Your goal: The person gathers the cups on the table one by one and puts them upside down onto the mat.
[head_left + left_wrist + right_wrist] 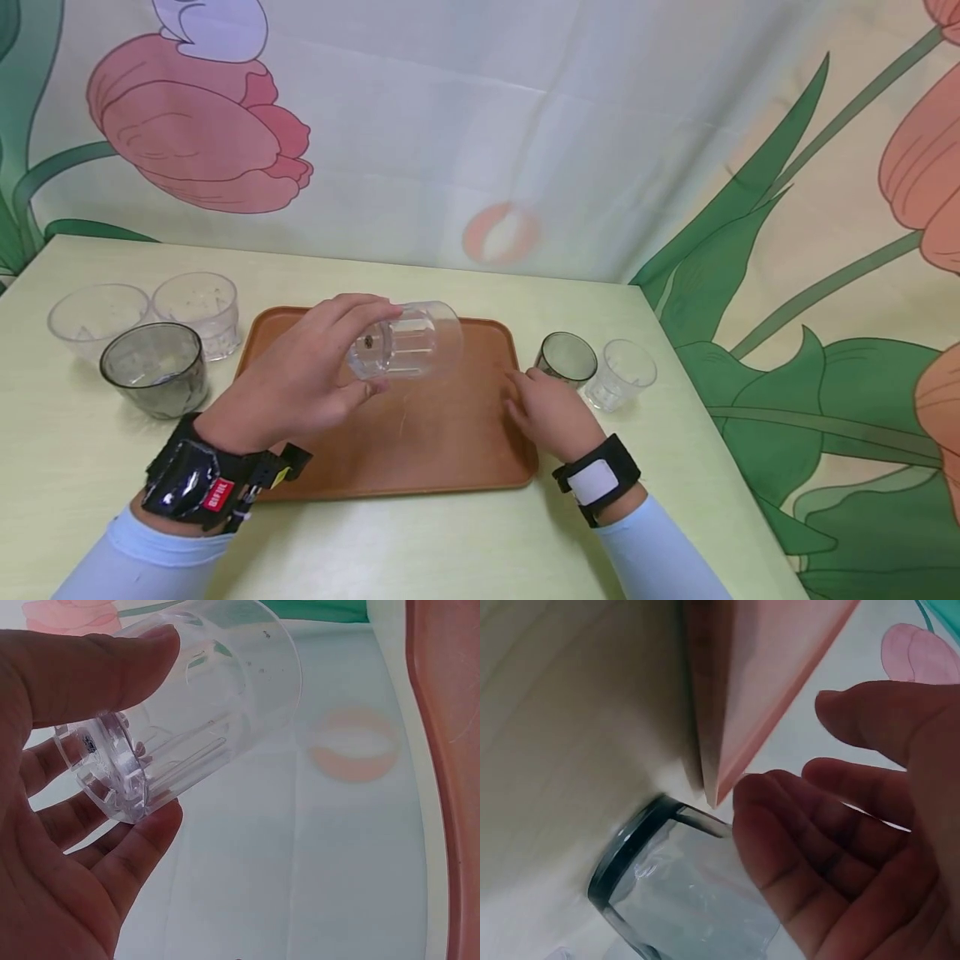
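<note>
My left hand (303, 379) grips a clear cup (427, 337) near its base, over the brown tray (450, 442). The cup lies sideways in the grip, with its mouth toward the right. In the left wrist view, the thumb and fingers pinch the ribbed base of this clear cup (232, 690), and nothing shows inside it. My right hand (558, 412) is at the tray's right edge with loosely bent fingers and holds nothing. Close beside its fingertips stands a smoky grey cup (567, 357), also seen in the right wrist view below the hand (847, 847).
Another clear cup (621, 377) stands right of the smoky one. On the left of the table (360, 550), a smoky cup (157, 367) sits in front of two clear cups, one at the left (97, 321) and one nearer the tray (198, 308). A flower-printed cloth (420, 133) hangs behind.
</note>
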`<action>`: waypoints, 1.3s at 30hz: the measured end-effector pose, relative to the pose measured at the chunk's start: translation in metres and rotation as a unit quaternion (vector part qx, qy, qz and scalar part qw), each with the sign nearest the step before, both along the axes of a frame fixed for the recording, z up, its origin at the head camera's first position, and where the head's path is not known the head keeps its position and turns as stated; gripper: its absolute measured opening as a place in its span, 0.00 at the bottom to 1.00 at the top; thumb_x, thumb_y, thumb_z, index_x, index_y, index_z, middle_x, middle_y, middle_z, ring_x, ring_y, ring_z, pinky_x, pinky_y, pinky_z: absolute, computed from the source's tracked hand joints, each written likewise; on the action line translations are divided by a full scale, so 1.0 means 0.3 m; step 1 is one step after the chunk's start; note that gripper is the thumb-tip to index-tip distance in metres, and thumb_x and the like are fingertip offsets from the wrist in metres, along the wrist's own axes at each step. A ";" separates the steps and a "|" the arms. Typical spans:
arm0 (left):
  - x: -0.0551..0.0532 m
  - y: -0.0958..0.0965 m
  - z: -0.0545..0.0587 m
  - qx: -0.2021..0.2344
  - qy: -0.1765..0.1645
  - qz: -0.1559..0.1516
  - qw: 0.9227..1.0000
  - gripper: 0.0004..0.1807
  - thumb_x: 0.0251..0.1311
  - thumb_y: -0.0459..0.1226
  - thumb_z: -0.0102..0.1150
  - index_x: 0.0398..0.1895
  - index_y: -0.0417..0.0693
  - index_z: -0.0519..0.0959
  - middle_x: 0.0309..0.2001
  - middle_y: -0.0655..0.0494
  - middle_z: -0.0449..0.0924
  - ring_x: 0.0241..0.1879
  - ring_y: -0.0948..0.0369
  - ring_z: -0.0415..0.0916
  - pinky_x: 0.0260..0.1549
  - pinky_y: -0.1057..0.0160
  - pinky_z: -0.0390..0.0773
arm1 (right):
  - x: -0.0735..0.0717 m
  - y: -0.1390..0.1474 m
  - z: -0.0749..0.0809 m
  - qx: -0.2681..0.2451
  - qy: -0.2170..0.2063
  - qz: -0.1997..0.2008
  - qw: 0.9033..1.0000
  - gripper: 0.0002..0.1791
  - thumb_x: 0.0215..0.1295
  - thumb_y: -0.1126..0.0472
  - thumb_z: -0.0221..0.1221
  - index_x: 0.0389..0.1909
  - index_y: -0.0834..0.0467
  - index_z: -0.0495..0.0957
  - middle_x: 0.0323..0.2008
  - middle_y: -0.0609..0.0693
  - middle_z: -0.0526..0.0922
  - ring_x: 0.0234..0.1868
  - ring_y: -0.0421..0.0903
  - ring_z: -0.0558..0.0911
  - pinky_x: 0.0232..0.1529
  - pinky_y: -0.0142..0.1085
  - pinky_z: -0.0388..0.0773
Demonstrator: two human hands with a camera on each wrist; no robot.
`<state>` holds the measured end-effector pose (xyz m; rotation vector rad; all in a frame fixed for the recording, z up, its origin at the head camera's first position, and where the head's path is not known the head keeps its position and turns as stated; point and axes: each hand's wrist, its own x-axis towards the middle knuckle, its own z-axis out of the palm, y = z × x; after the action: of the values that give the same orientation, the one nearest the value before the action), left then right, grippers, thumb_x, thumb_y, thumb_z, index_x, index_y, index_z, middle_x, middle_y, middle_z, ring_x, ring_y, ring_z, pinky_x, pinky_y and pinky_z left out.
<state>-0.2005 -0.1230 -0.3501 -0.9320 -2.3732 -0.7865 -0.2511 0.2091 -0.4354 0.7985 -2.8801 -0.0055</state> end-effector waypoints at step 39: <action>-0.006 -0.011 -0.018 -0.001 -0.014 0.008 1.000 0.43 0.43 0.37 0.80 0.66 0.46 0.71 0.60 0.49 0.75 0.57 0.55 0.74 0.50 0.52 0.81 | 0.067 -0.015 -0.031 0.227 0.141 0.100 0.958 0.12 0.71 0.65 0.57 0.46 0.68 0.84 0.23 0.52 0.78 0.20 0.44 0.78 0.15 0.36 0.78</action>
<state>-0.2022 -0.1263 -0.3554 -0.9062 -2.4027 -0.7966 -0.2309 0.2047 -0.4447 1.0605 -2.5393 -0.7192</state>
